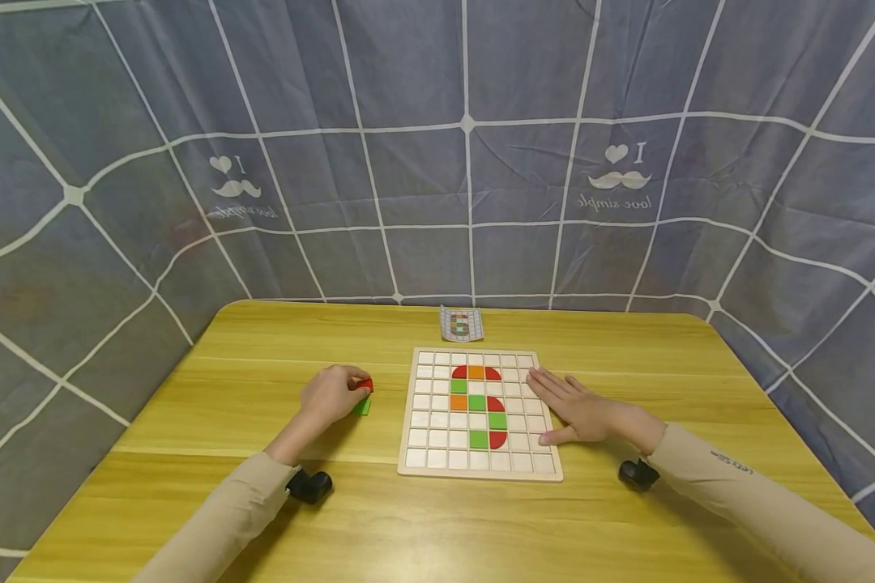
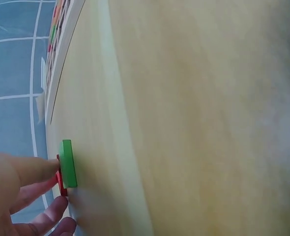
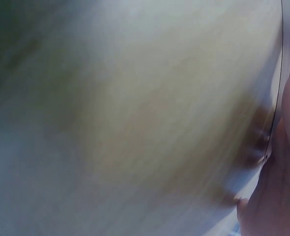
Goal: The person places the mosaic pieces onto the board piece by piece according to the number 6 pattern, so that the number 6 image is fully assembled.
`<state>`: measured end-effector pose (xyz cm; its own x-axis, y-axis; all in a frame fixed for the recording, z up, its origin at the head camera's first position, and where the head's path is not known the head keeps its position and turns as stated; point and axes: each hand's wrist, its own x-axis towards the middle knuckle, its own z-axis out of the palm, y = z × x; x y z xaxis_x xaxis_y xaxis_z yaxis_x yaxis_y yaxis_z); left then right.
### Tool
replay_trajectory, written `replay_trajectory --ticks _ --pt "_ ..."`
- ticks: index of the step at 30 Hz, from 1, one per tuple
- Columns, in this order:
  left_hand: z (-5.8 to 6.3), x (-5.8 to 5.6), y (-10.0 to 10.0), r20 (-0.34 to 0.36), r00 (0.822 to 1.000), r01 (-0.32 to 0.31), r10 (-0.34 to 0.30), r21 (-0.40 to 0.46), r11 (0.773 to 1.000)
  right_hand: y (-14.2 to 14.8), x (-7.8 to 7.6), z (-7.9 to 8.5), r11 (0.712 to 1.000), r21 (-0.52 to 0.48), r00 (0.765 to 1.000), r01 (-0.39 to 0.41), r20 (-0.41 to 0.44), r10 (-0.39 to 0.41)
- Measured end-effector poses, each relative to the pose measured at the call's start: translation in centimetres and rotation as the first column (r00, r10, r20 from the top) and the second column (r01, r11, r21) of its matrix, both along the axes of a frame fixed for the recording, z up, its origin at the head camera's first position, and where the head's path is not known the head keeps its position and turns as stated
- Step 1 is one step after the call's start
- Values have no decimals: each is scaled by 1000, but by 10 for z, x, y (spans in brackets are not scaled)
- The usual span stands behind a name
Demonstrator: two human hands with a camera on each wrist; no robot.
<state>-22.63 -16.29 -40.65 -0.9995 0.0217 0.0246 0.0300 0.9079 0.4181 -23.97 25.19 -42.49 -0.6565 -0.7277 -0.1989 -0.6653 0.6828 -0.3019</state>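
At the left of the board, my left hand (image 1: pixel 333 392) has its thumb and fingers about a red piece (image 1: pixel 365 385), pinching it. A flat green square tile (image 1: pixel 362 406) lies on the table right beside that piece; in the left wrist view the green tile (image 2: pixel 68 163) partly hides the red one (image 2: pixel 61 183). The wooden grid board (image 1: pixel 437 471) bears red rounded pieces (image 1: pixel 493 372), green squares (image 1: pixel 497 421) and orange squares (image 1: pixel 458 402) in a curving figure. My right hand (image 1: pixel 579 409) rests with straight, spread fingers on the board's right edge.
Behind the board lies a small pattern card (image 1: pixel 462 324) printed with a similar coloured figure. The wooden table (image 1: pixel 423 526) ends at a grey-blue curtain with white lines (image 1: pixel 423 178). A dark wrist camera (image 1: pixel 310 487) sits under each wrist.
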Motion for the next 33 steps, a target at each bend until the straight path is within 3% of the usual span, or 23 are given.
replay_trajectory --ticks 20,33 --pt "-1 -9 -6 34 999 14 -14 21 1000 0 0 1 1000 18 1000 17 13 -17" --pt "-3 -12 -5 -2 999 40 -40 11 999 0 -1 1 1000 17 1000 13 10 -13"
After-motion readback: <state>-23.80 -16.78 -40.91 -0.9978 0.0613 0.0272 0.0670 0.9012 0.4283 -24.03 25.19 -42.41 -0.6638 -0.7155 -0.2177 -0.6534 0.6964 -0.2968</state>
